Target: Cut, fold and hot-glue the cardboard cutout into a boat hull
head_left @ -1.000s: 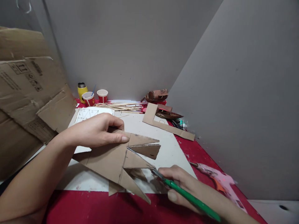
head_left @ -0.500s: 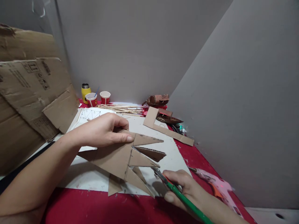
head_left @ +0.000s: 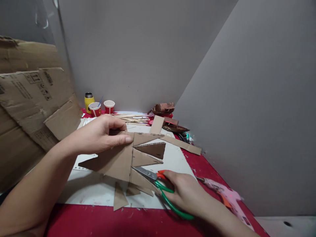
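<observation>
Presently, left hand (head_left: 105, 133) pinches the toothed cardboard (head_left: 118, 163), right hand (head_left: 185, 191) is closed around scissors (head_left: 149, 173); trimming seems underway, and any further cut needs steady aim.

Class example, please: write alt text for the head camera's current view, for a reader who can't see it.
A left hand grips cardboard with pointed teeth while a right hand holds scissors at a notch. Behind are two paper cups, thin sticks and a yellow bottle.
</observation>
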The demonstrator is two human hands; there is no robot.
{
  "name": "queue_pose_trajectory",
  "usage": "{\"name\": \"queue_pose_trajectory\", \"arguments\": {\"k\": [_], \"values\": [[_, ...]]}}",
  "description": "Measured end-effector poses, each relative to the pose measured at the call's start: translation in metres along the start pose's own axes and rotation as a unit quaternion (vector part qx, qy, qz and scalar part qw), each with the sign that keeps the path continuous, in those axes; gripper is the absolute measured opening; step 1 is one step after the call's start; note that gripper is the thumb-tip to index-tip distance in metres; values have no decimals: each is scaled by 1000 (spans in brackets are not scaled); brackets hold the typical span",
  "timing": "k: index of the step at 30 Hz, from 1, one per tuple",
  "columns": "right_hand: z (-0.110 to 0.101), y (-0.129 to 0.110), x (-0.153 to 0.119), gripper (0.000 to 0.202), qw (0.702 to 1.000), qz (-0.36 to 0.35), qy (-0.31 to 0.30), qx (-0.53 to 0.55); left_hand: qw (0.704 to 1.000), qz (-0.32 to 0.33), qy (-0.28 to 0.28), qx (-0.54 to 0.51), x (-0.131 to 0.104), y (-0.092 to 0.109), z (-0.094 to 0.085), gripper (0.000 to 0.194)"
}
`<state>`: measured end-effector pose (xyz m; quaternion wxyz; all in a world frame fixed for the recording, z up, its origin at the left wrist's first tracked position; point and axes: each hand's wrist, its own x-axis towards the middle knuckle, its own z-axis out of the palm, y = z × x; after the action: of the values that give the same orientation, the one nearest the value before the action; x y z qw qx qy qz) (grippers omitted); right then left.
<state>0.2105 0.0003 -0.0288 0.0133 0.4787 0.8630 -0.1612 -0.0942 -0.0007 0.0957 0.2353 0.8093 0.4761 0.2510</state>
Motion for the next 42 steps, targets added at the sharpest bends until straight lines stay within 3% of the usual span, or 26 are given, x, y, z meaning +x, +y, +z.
{"name": "queue_pose_trajectory", "arguments": {"k": [3,6,8,10,13,17,21,26,32,38,42], "values": [[-2,-4,4,26,999,-38,9,30,1000,15,-13,18,3,0,7,31],[-15,-6,2,30,990,-46,86,106,999,6,-30,18,5,0,14,31],[-23,-10,-2,37,965,-47,139,216,999,0,-38,20,7,-1,19,31],[-29,-16,-4,47,923,-61,148,349,999,-5,-46,28,10,-1,24,30],[-29,-29,-3,46,866,-94,127,474,997,-6,-62,35,14,-1,34,31],[-20,-37,4,34,821,-83,122,552,996,-14,-90,3,19,-2,47,31],[-13,-32,7,32,803,-57,107,583,982,-37,-162,-93,23,-6,57,26],[-13,-24,8,35,796,-40,25,604,930,-57,-283,-227,26,-12,67,23],[-21,-20,12,34,798,-34,-9,601,906,-75,-276,-311,26,-12,79,18],[-22,-11,12,39,740,-20,-75,668,884,-95,-280,-362,25,-10,83,21],[-25,-8,18,39,720,-21,-105,686,875,-111,-261,-391,24,-9,87,24]]}}
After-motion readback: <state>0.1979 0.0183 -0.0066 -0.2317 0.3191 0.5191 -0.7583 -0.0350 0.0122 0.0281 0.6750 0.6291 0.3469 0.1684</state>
